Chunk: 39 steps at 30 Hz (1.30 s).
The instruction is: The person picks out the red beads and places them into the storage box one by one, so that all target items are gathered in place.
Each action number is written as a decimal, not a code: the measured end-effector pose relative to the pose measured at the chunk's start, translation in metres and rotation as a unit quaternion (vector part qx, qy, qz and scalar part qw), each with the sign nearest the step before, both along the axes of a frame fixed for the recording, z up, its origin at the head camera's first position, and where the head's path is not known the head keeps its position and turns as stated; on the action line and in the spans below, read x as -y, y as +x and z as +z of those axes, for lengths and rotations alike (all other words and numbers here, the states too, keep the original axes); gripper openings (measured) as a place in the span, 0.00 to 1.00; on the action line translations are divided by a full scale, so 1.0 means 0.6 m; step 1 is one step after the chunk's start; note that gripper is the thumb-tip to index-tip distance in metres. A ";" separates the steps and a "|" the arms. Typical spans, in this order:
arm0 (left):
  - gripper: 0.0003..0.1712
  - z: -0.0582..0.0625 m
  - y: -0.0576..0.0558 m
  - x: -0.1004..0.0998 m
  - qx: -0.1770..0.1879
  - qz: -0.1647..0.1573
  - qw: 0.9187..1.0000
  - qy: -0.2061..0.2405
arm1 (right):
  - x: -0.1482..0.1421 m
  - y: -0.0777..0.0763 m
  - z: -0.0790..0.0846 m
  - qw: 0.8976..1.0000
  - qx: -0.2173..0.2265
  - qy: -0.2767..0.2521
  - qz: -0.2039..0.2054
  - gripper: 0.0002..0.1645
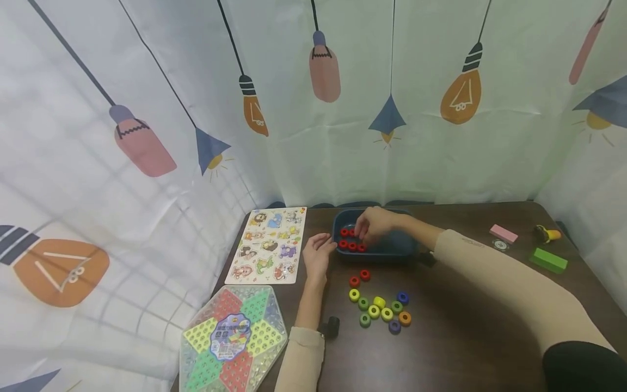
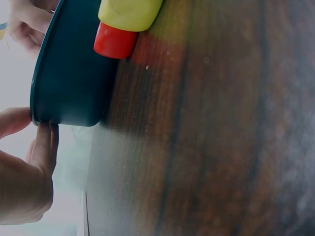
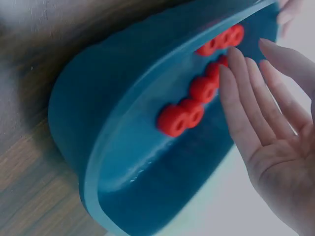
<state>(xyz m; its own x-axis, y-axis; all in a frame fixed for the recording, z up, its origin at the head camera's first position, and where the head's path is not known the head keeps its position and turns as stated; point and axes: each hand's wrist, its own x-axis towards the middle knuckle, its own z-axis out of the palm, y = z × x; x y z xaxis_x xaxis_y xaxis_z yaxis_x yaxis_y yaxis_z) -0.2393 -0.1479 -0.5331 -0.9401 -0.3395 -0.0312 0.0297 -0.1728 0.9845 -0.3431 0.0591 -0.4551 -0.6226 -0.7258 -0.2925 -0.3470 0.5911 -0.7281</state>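
Note:
A dark blue plastic container point(image 1: 399, 246) stands at the back of the table, with red ring-shaped beads point(image 3: 172, 120) lined up in rows inside it. My right hand point(image 1: 374, 223) reaches into it from the right; in the right wrist view its fingers point(image 3: 238, 105) are extended close to the beads, thumb apart, nothing held. At the container's left end, my left hand point(image 1: 317, 256) pinches the rim, thumb point(image 2: 15, 120) at the edge and fingers point(image 2: 44, 147) against the outer wall. Two red beads point(image 1: 364, 275) lie on the table in front.
Yellow, green, blue and orange beads point(image 1: 374, 312) lie loosely grouped nearer me. At left are an animal puzzle board point(image 1: 269, 245) and a hexagonal game board point(image 1: 230, 337). A pink block point(image 1: 503, 234), a green block point(image 1: 548, 261) and a yellow-black object point(image 1: 547, 234) sit at right.

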 end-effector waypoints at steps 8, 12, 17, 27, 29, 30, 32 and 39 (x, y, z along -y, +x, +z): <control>0.27 0.040 0.016 0.008 0.015 -0.032 0.999 0.005 | -0.005 0.058 0.032 0.997 -0.020 -0.052 0.049 0.18; 0.27 0.048 0.021 0.006 0.018 -0.032 0.999 -0.004 | -0.004 0.089 0.027 0.997 0.013 -0.054 0.054 0.15; 0.28 0.046 0.021 0.005 0.016 -0.036 0.999 0.001 | -0.002 0.120 0.010 0.997 0.006 -0.044 0.060 0.16; 0.23 0.003 -0.001 0.005 0.003 0.003 1.000 -0.009 | 0.011 0.145 -0.027 0.981 -0.168 0.034 0.094 0.16; 0.23 0.001 -0.001 0.004 0.005 0.008 1.000 -0.010 | 0.013 0.148 -0.037 0.978 -0.177 0.043 0.097 0.16; 0.23 0.000 -0.001 0.004 0.006 0.008 1.000 -0.010 | 0.013 0.149 -0.042 0.977 -0.180 0.046 0.099 0.16; 0.23 -0.001 0.000 0.004 0.010 0.005 1.000 -0.007 | 0.014 0.152 -0.050 0.977 -0.183 0.046 0.100 0.17; 0.27 0.018 0.009 0.006 0.012 -0.031 0.999 0.016 | 0.011 0.160 -0.063 0.981 -0.167 0.044 0.086 0.20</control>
<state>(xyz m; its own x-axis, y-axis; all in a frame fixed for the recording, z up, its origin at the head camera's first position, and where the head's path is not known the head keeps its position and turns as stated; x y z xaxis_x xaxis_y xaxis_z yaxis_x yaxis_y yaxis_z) -0.2342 -0.1514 -0.5226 -0.9581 -0.2791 -0.0639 -0.0054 -0.2056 0.9786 -0.2474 0.0526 -0.4928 -0.5652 -0.8095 -0.1590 -0.6579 0.5586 -0.5052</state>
